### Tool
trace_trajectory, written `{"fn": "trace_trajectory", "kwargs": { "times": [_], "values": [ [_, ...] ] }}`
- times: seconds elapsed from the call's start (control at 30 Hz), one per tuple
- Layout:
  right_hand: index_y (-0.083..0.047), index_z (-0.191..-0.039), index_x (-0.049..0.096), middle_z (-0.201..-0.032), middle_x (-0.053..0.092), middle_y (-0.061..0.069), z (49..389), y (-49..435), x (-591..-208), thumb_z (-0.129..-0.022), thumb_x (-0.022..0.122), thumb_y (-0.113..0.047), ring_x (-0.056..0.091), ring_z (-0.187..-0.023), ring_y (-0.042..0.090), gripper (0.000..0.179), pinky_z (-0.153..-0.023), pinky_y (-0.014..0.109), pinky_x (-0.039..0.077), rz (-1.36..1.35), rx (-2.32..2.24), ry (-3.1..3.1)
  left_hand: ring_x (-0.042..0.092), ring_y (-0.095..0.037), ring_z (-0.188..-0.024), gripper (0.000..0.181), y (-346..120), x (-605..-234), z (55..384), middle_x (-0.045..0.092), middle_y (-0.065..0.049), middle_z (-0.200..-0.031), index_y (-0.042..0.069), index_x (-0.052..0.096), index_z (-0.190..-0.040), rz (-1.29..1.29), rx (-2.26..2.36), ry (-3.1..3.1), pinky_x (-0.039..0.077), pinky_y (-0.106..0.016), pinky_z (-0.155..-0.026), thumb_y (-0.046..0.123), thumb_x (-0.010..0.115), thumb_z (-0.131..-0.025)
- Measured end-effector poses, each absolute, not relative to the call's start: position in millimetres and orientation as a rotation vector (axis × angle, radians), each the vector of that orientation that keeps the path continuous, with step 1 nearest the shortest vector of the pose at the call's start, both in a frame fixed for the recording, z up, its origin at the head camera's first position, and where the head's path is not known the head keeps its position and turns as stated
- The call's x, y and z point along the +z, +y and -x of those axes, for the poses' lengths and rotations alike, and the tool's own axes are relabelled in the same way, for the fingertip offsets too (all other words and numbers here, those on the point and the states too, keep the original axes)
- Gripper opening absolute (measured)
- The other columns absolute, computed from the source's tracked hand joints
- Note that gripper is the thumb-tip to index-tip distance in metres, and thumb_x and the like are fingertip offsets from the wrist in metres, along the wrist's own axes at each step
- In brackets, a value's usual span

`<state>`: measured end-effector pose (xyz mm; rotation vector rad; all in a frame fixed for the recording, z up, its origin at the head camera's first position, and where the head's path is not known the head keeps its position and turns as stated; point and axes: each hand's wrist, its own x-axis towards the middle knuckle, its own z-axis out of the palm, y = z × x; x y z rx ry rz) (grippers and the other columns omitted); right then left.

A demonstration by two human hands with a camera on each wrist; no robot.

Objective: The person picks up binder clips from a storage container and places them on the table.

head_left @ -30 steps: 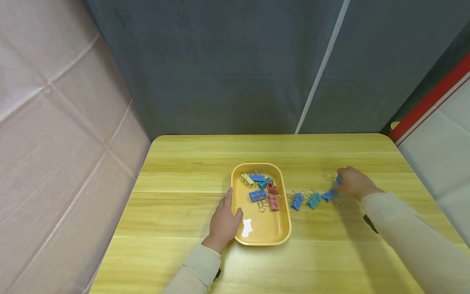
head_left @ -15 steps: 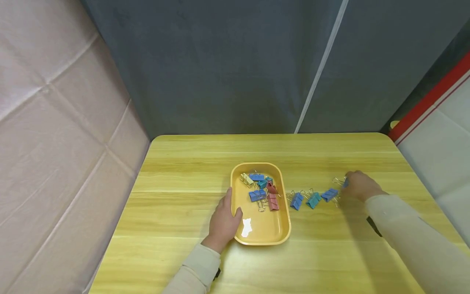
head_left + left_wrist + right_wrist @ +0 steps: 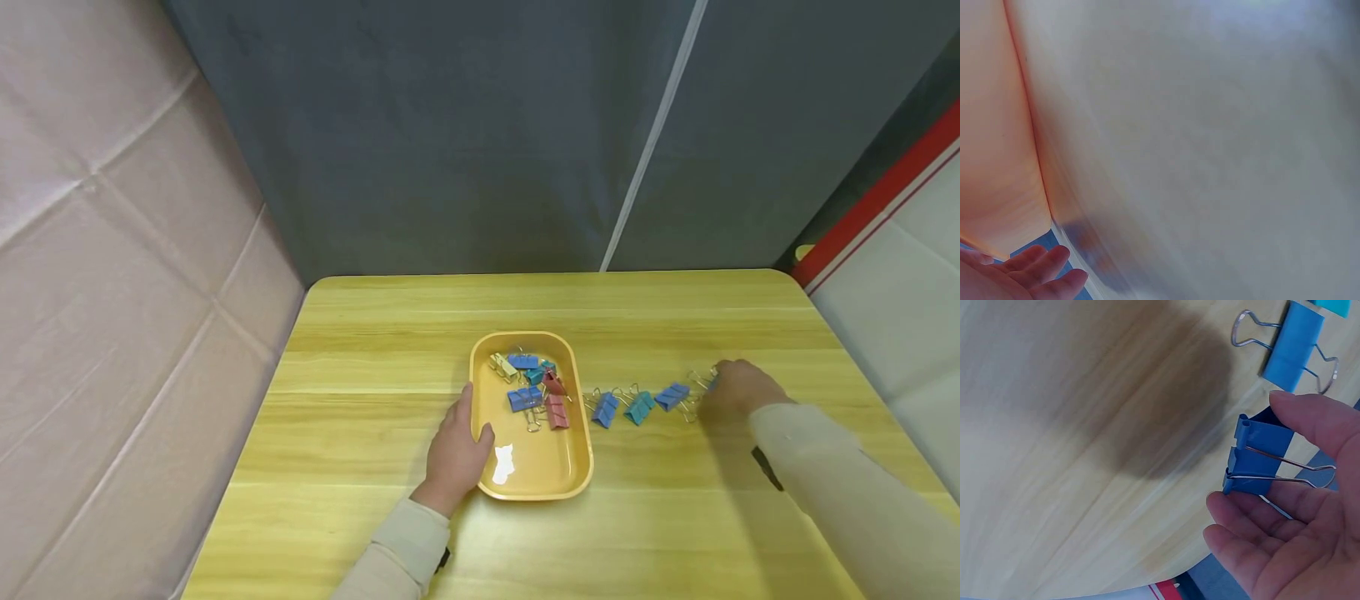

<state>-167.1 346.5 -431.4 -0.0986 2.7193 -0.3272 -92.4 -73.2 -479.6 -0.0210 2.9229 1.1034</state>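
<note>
In the head view, my left hand (image 3: 456, 450) lies along the left side of a yellow tray (image 3: 536, 486), fingers straight against the outside and thumb over the rim. The tray has several binder clips in it, among them a red clip (image 3: 557, 412) and a yellow clip (image 3: 504, 367). My right hand (image 3: 1291, 512) pinches a blue binder clip (image 3: 1260, 453) between thumb and fingers, its wire handles toward the palm. Left of that hand, a row on the table holds a blue clip (image 3: 672, 397), a teal clip (image 3: 640, 407) and another blue clip (image 3: 605, 410) beside the tray.
The wooden table (image 3: 360, 417) ends at a dark grey partition (image 3: 465, 167). A pale padded wall (image 3: 150, 292) runs along the left. On the right stands a white panel (image 3: 915, 275) with a red edge.
My right hand has moved right and a little nearer to me, with the blue binder clip, away from the blue clip ending the row. The left hand and tray stay put.
</note>
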Motion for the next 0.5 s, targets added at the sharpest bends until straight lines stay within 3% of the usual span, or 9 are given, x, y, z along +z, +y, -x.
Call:
{"fn": "trace_trajectory", "kwargs": {
  "times": [0.17,0.33,0.5],
  "values": [
    [0.023,-0.117,0.047,-0.105,0.059,0.037,167.7,352.0,-438.0,-0.074,0.068,-0.024,0.058,-0.095,0.053,0.067,-0.081,0.060,0.048,0.097,-0.311,2.712,0.054,-0.044,-0.117,0.068,-73.0,-479.9,93.0,0.048,-0.024,-0.139,0.009,0.026,-0.153,0.024,1.096,2.924,0.046,-0.055,-0.092,0.026,0.056,-0.094],
    [0.024,-0.116,0.046,-0.107,0.057,0.039,166.5,353.9,-441.1,-0.074,0.068,-0.023,0.057,-0.097,0.052,0.067,-0.084,0.060,0.047,0.092,-0.305,2.700,0.054,-0.044,-0.118,0.068,-72.9,-479.8,92.9,0.048,-0.023,-0.139,0.009,0.027,-0.152,0.028,1.099,2.924,0.046,-0.055,-0.092,0.026,0.057,-0.093],
    [0.020,-0.105,0.052,-0.097,0.061,0.032,164.7,354.0,-441.7,-0.073,0.068,-0.023,0.060,-0.085,0.042,0.056,-0.080,0.058,0.048,0.073,-0.336,2.691,0.053,-0.043,-0.119,0.069,-72.6,-479.6,93.2,0.048,-0.023,-0.140,0.010,0.027,-0.152,0.038,1.115,2.917,0.045,-0.055,-0.094,0.026,0.058,-0.093]
  ]
}}
